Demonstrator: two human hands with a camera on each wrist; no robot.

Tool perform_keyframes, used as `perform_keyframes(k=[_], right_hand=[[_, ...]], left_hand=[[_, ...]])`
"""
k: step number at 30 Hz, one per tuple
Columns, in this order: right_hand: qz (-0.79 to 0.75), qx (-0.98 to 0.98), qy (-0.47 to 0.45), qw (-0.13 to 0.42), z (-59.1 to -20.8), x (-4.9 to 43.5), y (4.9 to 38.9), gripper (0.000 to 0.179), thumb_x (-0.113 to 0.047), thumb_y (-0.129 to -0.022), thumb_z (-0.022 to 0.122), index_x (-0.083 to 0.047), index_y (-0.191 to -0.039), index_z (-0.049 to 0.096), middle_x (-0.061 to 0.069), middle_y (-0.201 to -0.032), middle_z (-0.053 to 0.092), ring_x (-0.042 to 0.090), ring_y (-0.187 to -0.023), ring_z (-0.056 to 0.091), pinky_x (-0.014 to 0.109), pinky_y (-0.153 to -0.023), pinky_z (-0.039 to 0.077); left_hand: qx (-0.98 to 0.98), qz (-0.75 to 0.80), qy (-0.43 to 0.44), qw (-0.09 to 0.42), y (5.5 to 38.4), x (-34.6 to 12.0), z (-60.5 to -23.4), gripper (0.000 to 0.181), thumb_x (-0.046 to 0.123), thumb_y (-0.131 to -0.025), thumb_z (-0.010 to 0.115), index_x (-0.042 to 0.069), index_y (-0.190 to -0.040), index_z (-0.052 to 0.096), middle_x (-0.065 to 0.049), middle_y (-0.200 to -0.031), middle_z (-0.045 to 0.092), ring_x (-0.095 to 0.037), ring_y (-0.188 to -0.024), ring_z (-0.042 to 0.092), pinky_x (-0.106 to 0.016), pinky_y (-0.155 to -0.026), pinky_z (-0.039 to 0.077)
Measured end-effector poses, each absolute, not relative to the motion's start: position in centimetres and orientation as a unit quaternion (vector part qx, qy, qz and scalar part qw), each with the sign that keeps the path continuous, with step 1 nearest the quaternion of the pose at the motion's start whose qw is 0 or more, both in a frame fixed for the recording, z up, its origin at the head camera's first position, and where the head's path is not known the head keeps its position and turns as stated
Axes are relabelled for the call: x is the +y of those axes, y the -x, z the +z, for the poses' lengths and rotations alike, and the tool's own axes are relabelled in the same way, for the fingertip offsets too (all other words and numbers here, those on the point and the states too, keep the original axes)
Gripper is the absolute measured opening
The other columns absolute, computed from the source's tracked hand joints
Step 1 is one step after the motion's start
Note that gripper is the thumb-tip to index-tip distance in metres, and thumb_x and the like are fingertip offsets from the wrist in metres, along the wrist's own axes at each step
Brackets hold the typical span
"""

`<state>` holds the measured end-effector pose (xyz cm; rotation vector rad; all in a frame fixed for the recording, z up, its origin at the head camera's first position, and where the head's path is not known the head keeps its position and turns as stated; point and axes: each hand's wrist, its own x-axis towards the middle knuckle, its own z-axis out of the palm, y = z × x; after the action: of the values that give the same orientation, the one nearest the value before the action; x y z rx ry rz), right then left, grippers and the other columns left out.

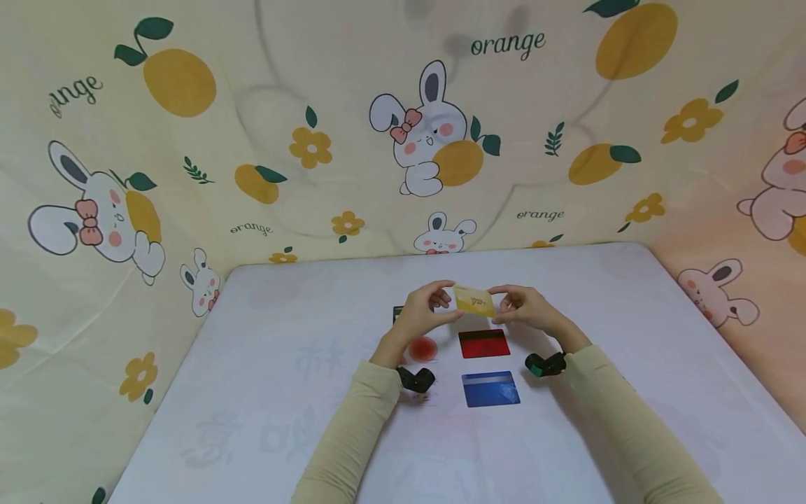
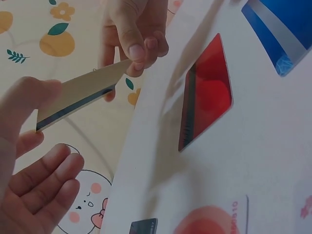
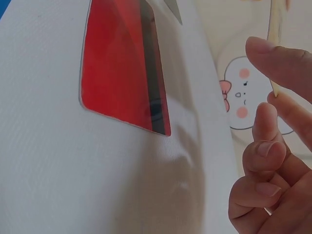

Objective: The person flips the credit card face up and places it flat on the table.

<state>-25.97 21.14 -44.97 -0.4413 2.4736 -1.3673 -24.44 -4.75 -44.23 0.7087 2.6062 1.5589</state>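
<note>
My left hand (image 1: 423,312) and my right hand (image 1: 527,308) hold a gold-yellow plastic card (image 1: 474,301) above the table, each pinching one end between thumb and finger. In the left wrist view, the card's back (image 2: 80,97) shows a dark stripe along one long edge. From the right wrist, the card (image 3: 276,44) appears nearly edge-on. Below the hands lies a red card (image 1: 484,346) with a black stripe, and nearer the person a blue card (image 1: 491,392) with a pale stripe. A dark card (image 1: 397,313) is mostly hidden behind the left hand.
A pale card with a red circle (image 1: 422,348) lies under the left wrist, partly covered by the arm. The white table (image 1: 283,308) ends at the back against a printed rabbit-and-orange cloth (image 1: 352,70). Black wrist cameras sit on both wrists.
</note>
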Motion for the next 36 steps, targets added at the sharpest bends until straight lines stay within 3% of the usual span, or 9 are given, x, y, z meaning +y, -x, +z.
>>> perform_keyframes(k=[7, 17, 36], right_hand=[[-0.468, 0.86, 0.148, 0.138, -45.2, 21.4, 26.0, 0.062, -0.016, -0.08, 0.078, -0.005, -0.135, 0.052, 0.005, -0.08, 0.054, 0.014, -0.075, 0.048, 0.02, -0.062, 0.041], [-0.469, 0.86, 0.146, 0.137, -45.3, 21.5, 25.9, 0.063, -0.014, -0.08, 0.077, -0.003, -0.137, 0.05, 0.004, -0.08, 0.054, 0.014, -0.074, 0.048, 0.019, -0.061, 0.042], [-0.47, 0.859, 0.129, 0.155, -46.3, 21.8, 26.4, 0.066, -0.015, -0.081, 0.076, -0.003, -0.139, 0.048, 0.004, -0.079, 0.054, 0.014, -0.077, 0.048, 0.019, -0.064, 0.043]], left_hand=[[0.845, 0.487, -0.219, 0.017, 24.5, -5.0, -44.8, 0.055, 0.017, -0.08, 0.078, 0.007, -0.13, 0.056, -0.019, -0.1, 0.067, -0.029, -0.091, 0.063, -0.044, -0.088, 0.055], [0.862, 0.461, -0.209, 0.031, 24.7, -5.0, -45.7, 0.057, 0.021, -0.082, 0.077, 0.01, -0.133, 0.055, -0.013, -0.097, 0.068, -0.014, -0.083, 0.06, -0.015, -0.076, 0.05], [0.883, 0.427, -0.183, 0.059, 24.5, -4.6, -46.8, 0.059, 0.024, -0.085, 0.074, 0.009, -0.138, 0.052, -0.012, -0.091, 0.066, -0.009, -0.076, 0.051, -0.015, -0.072, 0.045]])
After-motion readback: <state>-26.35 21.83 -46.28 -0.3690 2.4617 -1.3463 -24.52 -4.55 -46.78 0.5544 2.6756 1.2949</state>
